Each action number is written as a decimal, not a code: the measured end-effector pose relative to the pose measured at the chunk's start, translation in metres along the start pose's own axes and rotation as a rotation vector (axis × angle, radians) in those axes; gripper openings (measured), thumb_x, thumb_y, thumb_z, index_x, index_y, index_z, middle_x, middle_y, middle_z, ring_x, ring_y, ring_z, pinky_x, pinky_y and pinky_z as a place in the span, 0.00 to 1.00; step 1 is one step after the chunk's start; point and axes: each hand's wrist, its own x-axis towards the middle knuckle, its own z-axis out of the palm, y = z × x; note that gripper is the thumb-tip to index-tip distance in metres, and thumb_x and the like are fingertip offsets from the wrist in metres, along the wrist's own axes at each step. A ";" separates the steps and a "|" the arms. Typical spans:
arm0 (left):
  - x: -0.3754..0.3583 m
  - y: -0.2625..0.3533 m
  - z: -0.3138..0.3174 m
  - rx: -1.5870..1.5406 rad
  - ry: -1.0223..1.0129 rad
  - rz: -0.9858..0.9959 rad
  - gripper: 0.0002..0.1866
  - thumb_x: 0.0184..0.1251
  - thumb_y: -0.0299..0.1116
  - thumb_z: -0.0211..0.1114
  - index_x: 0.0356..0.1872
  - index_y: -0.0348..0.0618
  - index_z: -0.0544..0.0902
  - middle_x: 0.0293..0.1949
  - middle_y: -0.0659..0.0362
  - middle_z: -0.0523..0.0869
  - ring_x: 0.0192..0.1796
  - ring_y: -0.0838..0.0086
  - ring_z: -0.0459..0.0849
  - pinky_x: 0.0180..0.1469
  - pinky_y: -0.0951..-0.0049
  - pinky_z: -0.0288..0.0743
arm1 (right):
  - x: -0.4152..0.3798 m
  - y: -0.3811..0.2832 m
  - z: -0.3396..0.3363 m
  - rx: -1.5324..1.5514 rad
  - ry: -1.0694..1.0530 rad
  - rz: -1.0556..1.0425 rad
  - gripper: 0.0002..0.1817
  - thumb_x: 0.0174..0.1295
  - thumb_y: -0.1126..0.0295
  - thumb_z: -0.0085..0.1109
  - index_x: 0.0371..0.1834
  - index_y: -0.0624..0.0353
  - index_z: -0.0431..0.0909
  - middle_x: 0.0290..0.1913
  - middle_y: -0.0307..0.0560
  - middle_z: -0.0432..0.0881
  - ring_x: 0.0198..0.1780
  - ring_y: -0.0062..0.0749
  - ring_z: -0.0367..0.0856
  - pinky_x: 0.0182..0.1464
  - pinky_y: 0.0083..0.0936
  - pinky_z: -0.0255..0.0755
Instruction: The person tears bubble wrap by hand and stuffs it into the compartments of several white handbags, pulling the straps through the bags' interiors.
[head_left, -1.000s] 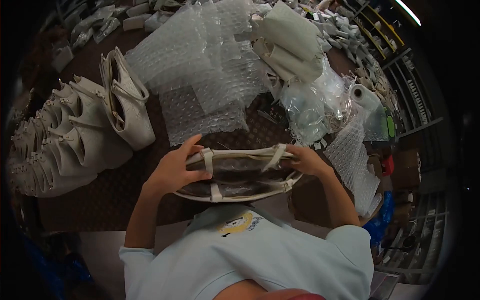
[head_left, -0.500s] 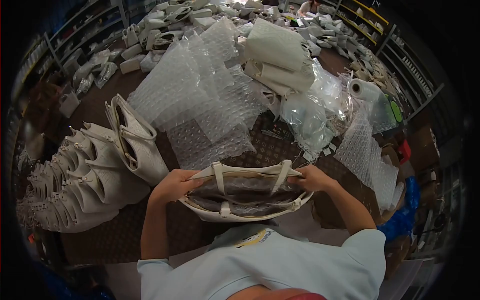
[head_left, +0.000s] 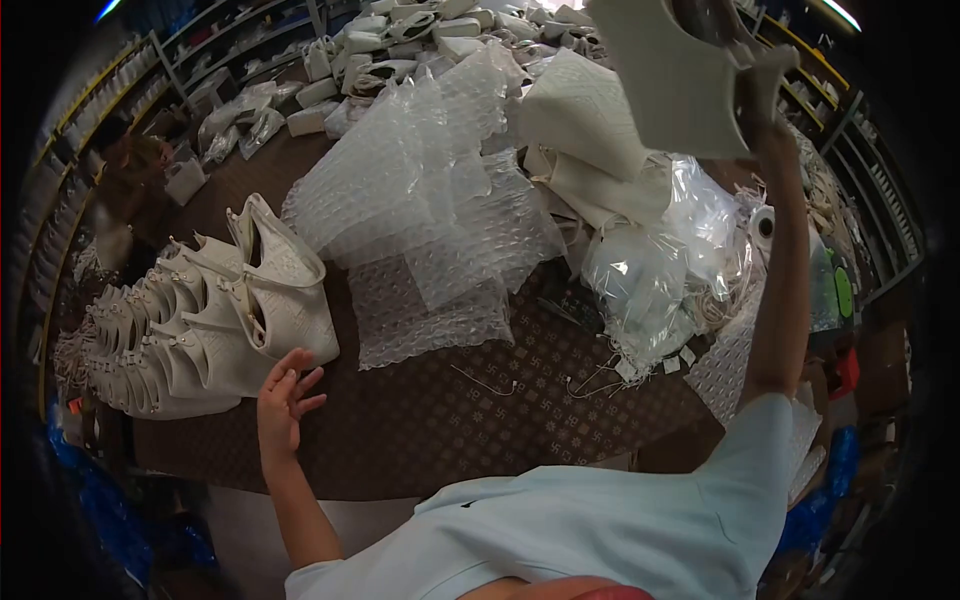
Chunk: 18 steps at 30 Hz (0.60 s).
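Note:
My right hand (head_left: 765,135) is raised at the upper right and grips a cream handbag (head_left: 670,85) by its side edge; the bag's top runs out of view. My left hand (head_left: 285,398) holds nothing, its fingers apart, just below the nearest bag (head_left: 275,250) of a row standing at the left. That row of cream handbags (head_left: 165,350) is packed closely together with straps up. Sheets of bubble wrap (head_left: 430,220) lie in the middle of the patterned brown table (head_left: 480,410).
More cream bags (head_left: 590,130) lie stacked right of the bubble wrap, with clear plastic bags (head_left: 640,270) before them. A pile of wrapped bags (head_left: 400,40) covers the far end. Shelves (head_left: 240,50) stand on both sides. A clear roll (head_left: 763,225) lies at the right.
The handbag that both hands held open before my body has gone up to the far right in my right hand. My left hand has let go and moved left.

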 end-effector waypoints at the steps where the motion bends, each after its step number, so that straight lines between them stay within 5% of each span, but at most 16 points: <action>1: -0.003 -0.006 0.003 -0.003 0.016 0.002 0.19 0.69 0.33 0.50 0.59 0.40 0.71 0.58 0.55 0.75 0.53 0.67 0.80 0.40 0.71 0.82 | 0.031 0.007 0.017 -0.177 -0.005 -0.100 0.21 0.62 0.60 0.49 0.52 0.65 0.72 0.40 0.49 0.81 0.34 0.35 0.82 0.39 0.27 0.77; 3: -0.009 -0.015 0.009 0.061 0.066 -0.034 0.19 0.69 0.33 0.50 0.59 0.40 0.71 0.59 0.55 0.75 0.54 0.67 0.79 0.41 0.71 0.82 | 0.100 0.028 0.071 -0.530 0.012 -0.263 0.25 0.59 0.61 0.49 0.55 0.68 0.69 0.42 0.52 0.80 0.40 0.41 0.81 0.43 0.37 0.76; 6: -0.020 -0.021 0.021 0.115 0.107 -0.081 0.19 0.69 0.33 0.50 0.59 0.39 0.71 0.58 0.55 0.75 0.55 0.68 0.78 0.42 0.70 0.82 | 0.112 0.046 0.173 -0.786 0.208 -0.223 0.26 0.58 0.61 0.48 0.54 0.70 0.71 0.49 0.55 0.78 0.53 0.50 0.74 0.49 0.45 0.72; 8: -0.026 -0.026 0.019 0.138 0.138 -0.084 0.20 0.70 0.34 0.50 0.60 0.40 0.71 0.58 0.55 0.75 0.55 0.68 0.78 0.42 0.70 0.81 | 0.127 0.070 0.223 -1.230 -0.156 -0.286 0.21 0.59 0.63 0.49 0.52 0.65 0.75 0.52 0.54 0.76 0.54 0.51 0.72 0.48 0.41 0.73; 9: -0.028 -0.027 0.018 0.166 0.148 -0.099 0.20 0.70 0.34 0.50 0.60 0.40 0.71 0.58 0.55 0.75 0.54 0.69 0.79 0.43 0.69 0.81 | 0.128 0.084 0.247 -1.213 -0.171 -0.301 0.21 0.59 0.63 0.49 0.52 0.65 0.75 0.52 0.54 0.76 0.54 0.51 0.72 0.48 0.41 0.73; 12: -0.037 -0.017 0.020 0.277 0.303 -0.141 0.18 0.69 0.33 0.52 0.58 0.41 0.74 0.56 0.56 0.77 0.54 0.71 0.79 0.44 0.71 0.79 | 0.162 0.133 0.315 -1.290 0.081 -0.516 0.10 0.52 0.62 0.54 0.26 0.51 0.84 0.35 0.42 0.84 0.43 0.35 0.79 0.38 0.32 0.69; 15: -0.043 0.000 0.023 0.724 0.544 0.163 0.16 0.67 0.32 0.56 0.54 0.38 0.77 0.53 0.55 0.79 0.54 0.72 0.78 0.47 0.74 0.75 | 0.160 0.110 0.301 -1.176 0.046 -0.807 0.07 0.51 0.66 0.53 0.18 0.50 0.75 0.26 0.40 0.79 0.28 0.32 0.72 0.34 0.38 0.63; 17: -0.041 0.027 0.031 1.016 0.726 0.463 0.18 0.66 0.35 0.59 0.53 0.36 0.77 0.53 0.53 0.79 0.55 0.67 0.78 0.51 0.70 0.73 | 0.171 0.095 0.300 -1.385 -0.264 -0.503 0.20 0.59 0.48 0.47 0.34 0.49 0.84 0.44 0.40 0.82 0.53 0.39 0.75 0.44 0.38 0.68; 18: -0.034 0.037 0.029 1.161 0.772 0.588 0.20 0.65 0.37 0.59 0.54 0.36 0.76 0.54 0.52 0.79 0.56 0.63 0.78 0.54 0.67 0.72 | 0.145 0.064 0.282 -1.287 -0.185 -0.341 0.30 0.58 0.37 0.44 0.42 0.48 0.84 0.54 0.46 0.77 0.60 0.44 0.70 0.52 0.41 0.69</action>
